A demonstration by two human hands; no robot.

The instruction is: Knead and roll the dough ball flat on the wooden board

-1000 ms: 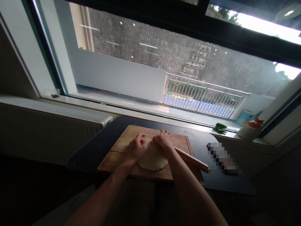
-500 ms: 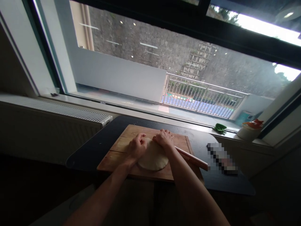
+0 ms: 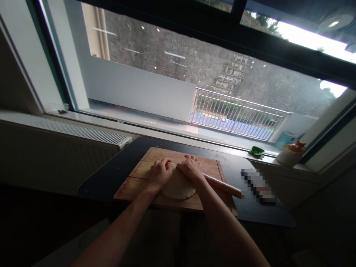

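Note:
A flat round of dough (image 3: 178, 187) lies on a wooden cutting board (image 3: 139, 187). My left hand (image 3: 161, 170) is at its upper left edge, fingers curled and closed on the rim. Across the dough's upper right side rests my right hand (image 3: 191, 167), palm down over a wooden rolling pin (image 3: 224, 185). The pin slants out from beneath that wrist, past the board's right side. Its far end and part of the dough are hidden under my right hand.
The board sits on a dark table (image 3: 107, 174) below a window. A blurred-out oblong item (image 3: 258, 185) lies to the right. On the sill stand a green object (image 3: 257, 151) and a white pot (image 3: 289, 155). A radiator (image 3: 63, 137) is at the left.
The view has shifted slightly. My right hand has come a little nearer on the dough, and the rolling pin's visible surface looks turned. My left hand stays at the dough's edge.

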